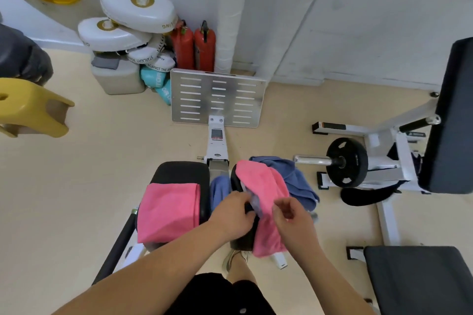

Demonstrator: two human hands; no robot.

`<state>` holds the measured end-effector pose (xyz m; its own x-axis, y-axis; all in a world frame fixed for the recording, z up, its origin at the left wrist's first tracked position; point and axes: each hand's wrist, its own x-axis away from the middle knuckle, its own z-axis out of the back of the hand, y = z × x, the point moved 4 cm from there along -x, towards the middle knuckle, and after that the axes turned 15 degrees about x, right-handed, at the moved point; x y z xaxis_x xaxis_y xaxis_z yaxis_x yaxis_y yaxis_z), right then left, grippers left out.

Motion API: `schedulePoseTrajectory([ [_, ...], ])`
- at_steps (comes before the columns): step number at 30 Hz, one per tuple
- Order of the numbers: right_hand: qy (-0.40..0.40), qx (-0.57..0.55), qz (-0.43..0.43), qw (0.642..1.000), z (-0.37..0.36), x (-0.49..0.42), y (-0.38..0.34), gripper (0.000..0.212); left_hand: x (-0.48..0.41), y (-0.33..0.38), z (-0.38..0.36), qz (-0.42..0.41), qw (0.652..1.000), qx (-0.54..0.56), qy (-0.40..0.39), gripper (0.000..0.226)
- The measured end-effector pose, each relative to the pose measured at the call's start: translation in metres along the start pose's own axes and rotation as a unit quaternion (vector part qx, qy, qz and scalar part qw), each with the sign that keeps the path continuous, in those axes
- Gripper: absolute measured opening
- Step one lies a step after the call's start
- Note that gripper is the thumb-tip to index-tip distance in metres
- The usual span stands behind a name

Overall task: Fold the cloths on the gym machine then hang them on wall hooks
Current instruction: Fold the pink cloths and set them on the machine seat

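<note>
My left hand (231, 212) pinches the pale left edge of the loose pink cloth (261, 181). My right hand (294, 220) curls over it, though I cannot tell whether it grips. The cloth lies directly under both hands on the right pad (242, 240), its long axis running far to near, rumpled over a blue cloth (297, 179).

Both my bare forearms reach forward, hands close together.
My left hand (231, 212) lies palm down, its fingers curled round the edge of the crumpled pink terry cloth (263, 186). My right hand (294, 220) is just beside it over the same cloth, fingers bent in toward the thumb; whether it pinches, I cannot tell.
</note>
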<state>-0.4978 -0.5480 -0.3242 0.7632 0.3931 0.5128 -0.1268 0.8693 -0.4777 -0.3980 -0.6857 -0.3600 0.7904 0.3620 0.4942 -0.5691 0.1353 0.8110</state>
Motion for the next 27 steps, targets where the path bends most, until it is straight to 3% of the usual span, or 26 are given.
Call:
schedulePoseTrajectory([
  [10,-0.149,0.02,-0.004,0.989,0.037,-0.06,0.05,0.02,-0.026,0.027,-0.051,0.083,0.985,0.088,0.119,0.031],
  [13,-0.149,0.061,0.015,0.987,0.035,-0.075,0.05,0.025,-0.02,0.027,-0.054,0.104,0.978,0.09,0.155,0.014],
  [17,-0.168,0.099,0.055,0.979,0.027,-0.088,0.037,0.037,-0.003,0.03,-0.048,0.12,0.946,0.232,0.193,0.008],
  [22,-0.19,0.051,0.075,0.978,0.028,-0.079,0.017,0.038,0.021,0.042,-0.032,0.132,0.906,0.364,0.174,0.025],
  [24,-0.176,0.034,0.08,0.981,0.036,-0.074,0.007,0.031,0.026,0.04,-0.025,0.149,0.904,0.35,0.196,0.023],
  [27,-0.19,0.018,0.112,0.975,0.048,-0.063,-0.004,0.031,0.033,0.026,-0.023,0.188,0.939,0.213,0.193,0.015],
])
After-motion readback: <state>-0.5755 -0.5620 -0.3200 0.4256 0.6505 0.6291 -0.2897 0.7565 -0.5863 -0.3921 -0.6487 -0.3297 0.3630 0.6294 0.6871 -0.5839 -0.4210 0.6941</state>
